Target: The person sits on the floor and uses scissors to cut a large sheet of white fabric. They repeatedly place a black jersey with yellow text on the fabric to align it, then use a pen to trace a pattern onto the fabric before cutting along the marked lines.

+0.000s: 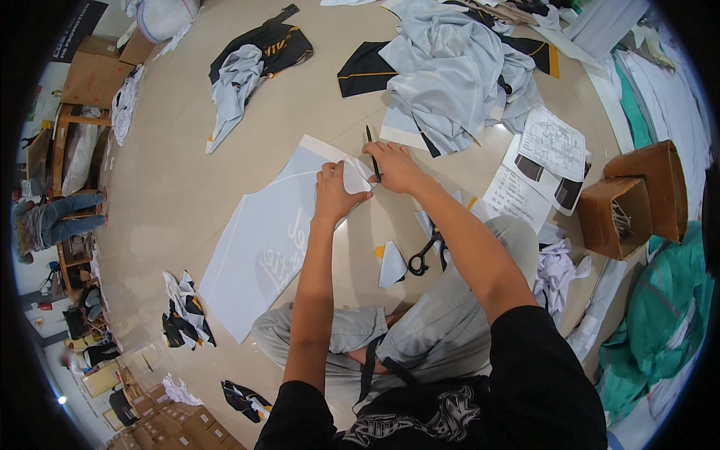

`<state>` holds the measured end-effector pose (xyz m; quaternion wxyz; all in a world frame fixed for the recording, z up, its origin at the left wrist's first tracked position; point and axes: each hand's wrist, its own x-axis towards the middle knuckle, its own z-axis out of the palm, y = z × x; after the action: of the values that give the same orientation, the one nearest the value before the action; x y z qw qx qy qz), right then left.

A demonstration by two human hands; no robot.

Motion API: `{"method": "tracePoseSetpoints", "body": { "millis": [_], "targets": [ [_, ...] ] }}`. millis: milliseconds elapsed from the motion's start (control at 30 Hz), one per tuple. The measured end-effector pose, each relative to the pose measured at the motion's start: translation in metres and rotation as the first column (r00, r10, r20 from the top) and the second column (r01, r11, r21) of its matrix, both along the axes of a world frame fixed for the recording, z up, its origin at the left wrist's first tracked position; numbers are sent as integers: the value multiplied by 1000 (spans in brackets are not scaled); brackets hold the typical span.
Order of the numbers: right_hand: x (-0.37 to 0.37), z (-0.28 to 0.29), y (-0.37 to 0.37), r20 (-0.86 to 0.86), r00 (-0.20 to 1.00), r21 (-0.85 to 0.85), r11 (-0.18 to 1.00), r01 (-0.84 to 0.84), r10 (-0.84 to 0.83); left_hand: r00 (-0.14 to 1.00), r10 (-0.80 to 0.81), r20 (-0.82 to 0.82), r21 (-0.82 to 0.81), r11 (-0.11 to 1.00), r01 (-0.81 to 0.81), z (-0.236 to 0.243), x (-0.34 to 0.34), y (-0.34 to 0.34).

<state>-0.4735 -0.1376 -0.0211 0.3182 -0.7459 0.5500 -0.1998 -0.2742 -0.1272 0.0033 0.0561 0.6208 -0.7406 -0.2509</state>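
Note:
My left hand (341, 187) has its fingers bent on the upper corner of a pale blue-grey fabric panel (262, 217), pressing or pinching a white folded flap (352, 175) there. The panel lies on the floor with white lettering on it. My right hand (394, 165) grips a slim black tool (370, 146), pointed upward, at the right of that corner, close to my left hand. Black-handled scissors (419, 262) lie under and left of my right forearm, beside a small fabric scrap (392, 262) with yellow showing.
Fabric heaps (442, 67) and smaller bundles (255, 67) lie around me on the tiled floor (157, 210). Printed papers (510, 191), cardboard boxes (604, 225) and green bundles (649, 337) are at right. Another person (52, 225) stands at far left near wooden shelving (64, 127).

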Motion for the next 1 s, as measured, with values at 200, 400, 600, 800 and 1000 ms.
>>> {"method": "tracePoseSetpoints", "body": {
  "millis": [200, 400, 600, 800, 1000],
  "targets": [
    [0, 1, 0, -18, 1000, -13, 1000, 2, -2, 1000, 1, -12, -17, 1000, -2, -3, 0, -1],
    [1, 0, 0, -34, 999, -17, 1000, -1, 1, 1000, 2, -14, -35, 999, -2, -2, 0, 1],
    [2, -4, 0, -34, 999, -38, 999, 16, -18, 1000, 5, -18, -26, 1000, -6, -3, -1, 0],
    [2, -5, 1, -47, 999, -55, 998, -4, 1, 1000, 10, -24, -38, 999, -11, -5, 0, 1],
    [2, -7, 0, -45, 999, -37, 999, -4, 2, 1000, 6, -4, -53, 999, -7, -4, -2, 1]
  ]
}}
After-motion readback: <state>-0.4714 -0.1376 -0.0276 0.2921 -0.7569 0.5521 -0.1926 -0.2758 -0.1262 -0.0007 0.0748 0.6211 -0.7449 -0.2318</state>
